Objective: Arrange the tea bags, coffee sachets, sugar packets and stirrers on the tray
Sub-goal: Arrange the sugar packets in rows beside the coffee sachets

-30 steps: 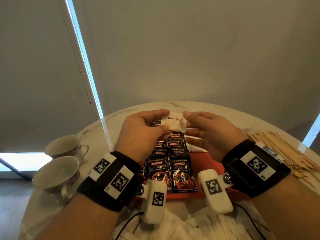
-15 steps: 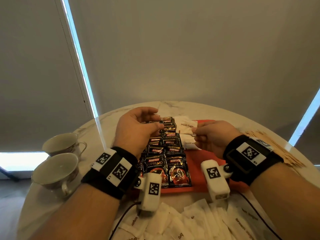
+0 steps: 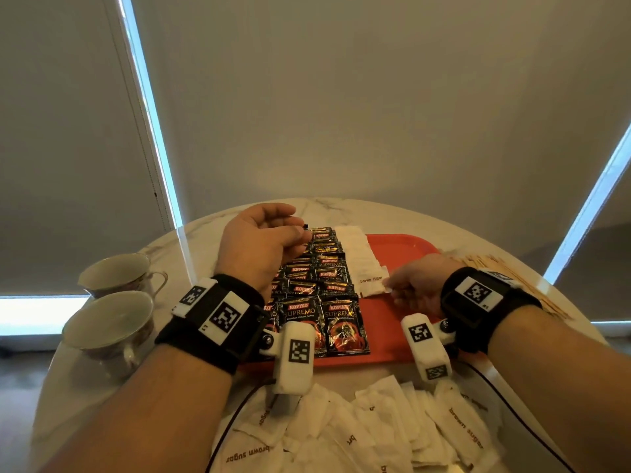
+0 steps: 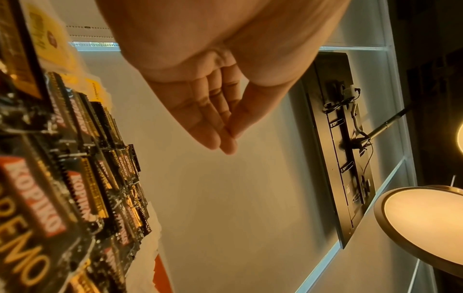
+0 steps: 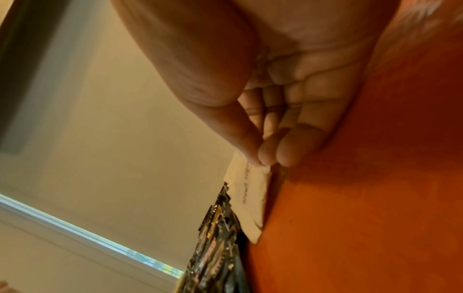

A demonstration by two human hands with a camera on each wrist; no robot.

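Loose sugar packets are heaped at the table's near edge, just before the red tray. On the tray, rows of black coffee sachets run back along its left half, and the right hand pinches one sugar packet by its end beside them. Farther back, the left hand hovers over the sachets with relaxed fingers, holding nothing; stirrers lie by the table's right edge.
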